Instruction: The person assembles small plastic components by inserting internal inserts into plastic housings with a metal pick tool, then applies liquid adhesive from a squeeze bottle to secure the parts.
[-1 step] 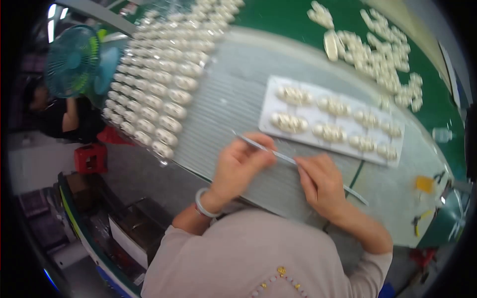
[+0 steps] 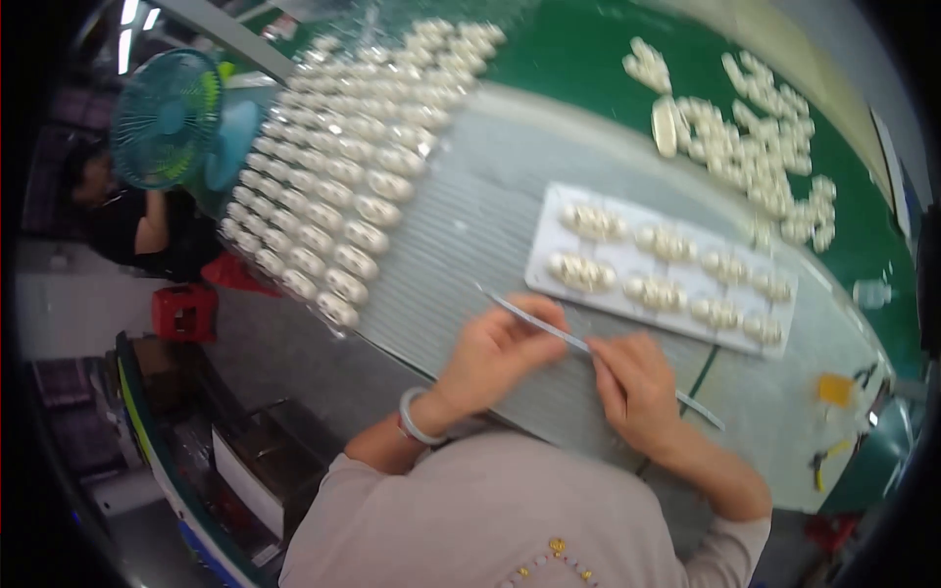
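Note:
Both my hands hold a long, thin, pale grey strip point(image 2: 702, 410) in front of my body; whether it is stiff or bendable I cannot tell. Its one end juts out past the fingers of my left hand point(image 2: 505, 353), which pinches it. The fingers of my right hand point(image 2: 635, 384) are closed round its middle, and the other end sticks out to the right. Just beyond my hands lies a white board point(image 2: 613, 292) bearing two rows of cream oval pieces point(image 2: 582, 271) with dark marks.
Rows of similar oval pieces point(image 2: 376, 210) on clear plastic cover the table's left side. Loose cream pieces point(image 2: 750, 157) lie heaped at the far right. Yellow-handled pliers point(image 2: 828, 463) and a yellow block point(image 2: 835, 390) sit at right. A teal fan point(image 2: 169, 118) and another person point(image 2: 137, 220) are at left.
The whole view has shifted, so the table and my hands appear slightly lower in the picture. Both hands keep the same hold on the strip.

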Demonstrator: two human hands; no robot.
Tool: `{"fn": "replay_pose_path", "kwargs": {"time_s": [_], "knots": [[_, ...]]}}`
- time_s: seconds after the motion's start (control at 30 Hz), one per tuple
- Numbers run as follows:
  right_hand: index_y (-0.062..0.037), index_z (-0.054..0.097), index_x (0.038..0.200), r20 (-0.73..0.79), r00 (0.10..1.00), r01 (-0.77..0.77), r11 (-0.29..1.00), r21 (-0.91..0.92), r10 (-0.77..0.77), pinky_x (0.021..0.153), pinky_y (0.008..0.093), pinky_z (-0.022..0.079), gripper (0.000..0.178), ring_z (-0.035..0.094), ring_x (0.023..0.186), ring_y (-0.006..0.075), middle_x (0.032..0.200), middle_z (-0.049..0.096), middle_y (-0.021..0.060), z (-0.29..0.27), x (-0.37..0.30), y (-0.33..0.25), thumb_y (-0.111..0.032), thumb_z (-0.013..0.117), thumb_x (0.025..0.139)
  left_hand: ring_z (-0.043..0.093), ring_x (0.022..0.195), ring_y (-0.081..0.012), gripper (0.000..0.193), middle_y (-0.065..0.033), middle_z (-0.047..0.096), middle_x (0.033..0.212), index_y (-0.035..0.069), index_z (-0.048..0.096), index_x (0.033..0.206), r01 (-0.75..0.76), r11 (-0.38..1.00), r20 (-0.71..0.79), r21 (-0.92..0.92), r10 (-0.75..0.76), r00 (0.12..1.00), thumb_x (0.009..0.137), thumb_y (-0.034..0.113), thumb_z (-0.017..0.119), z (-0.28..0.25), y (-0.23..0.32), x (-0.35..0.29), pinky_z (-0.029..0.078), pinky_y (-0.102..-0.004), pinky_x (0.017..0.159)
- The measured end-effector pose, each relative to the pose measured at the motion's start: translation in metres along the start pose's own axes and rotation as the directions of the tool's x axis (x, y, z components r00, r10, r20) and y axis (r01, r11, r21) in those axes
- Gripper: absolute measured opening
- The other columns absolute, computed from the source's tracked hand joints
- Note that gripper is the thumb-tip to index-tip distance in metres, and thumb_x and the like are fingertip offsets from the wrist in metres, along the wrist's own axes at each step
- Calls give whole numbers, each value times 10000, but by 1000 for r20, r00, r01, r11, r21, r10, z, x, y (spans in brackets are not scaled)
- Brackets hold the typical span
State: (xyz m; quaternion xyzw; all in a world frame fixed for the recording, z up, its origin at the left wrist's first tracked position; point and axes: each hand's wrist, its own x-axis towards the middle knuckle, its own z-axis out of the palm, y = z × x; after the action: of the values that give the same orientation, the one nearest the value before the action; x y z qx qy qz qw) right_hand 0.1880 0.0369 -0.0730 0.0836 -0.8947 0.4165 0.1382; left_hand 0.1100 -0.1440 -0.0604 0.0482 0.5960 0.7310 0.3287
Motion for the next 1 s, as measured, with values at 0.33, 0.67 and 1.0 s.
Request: {"fn": "replay_pose_path", "kwargs": {"time_s": [0.33,0.67,1.0], "knots": [[-8,622,961,-18,1000,18,1000,10,-18,632,356,401,250,544,712,255,804,583,99,0,0,2,32,621,715,619,824,-117,152,-60,638,912,-11,602,951,-187,949,5,255,192,981,813,20,657,21,-16,-1,520,-247,709],[-19,625,947,-59,996,-64,998,6,64,615,345,394,218,539,687,235,752,577,79,1,-4,1,26,616,734,622,760,-248,219,-86,615,873,10,611,942,-798,314,375,515,754,539,741,-32,690,12,-14,-14,513,-290,650],[5,584,1027,97,982,187,936,-299,-165,780,360,399,333,510,925,254,1037,515,118,5,-11,-2,-133,627,727,639,824,-148,133,-95,611,934,-38,536,1025,-452,834,-39,316,487,872,910,27,522,27,75,26,526,-245,738]]}}
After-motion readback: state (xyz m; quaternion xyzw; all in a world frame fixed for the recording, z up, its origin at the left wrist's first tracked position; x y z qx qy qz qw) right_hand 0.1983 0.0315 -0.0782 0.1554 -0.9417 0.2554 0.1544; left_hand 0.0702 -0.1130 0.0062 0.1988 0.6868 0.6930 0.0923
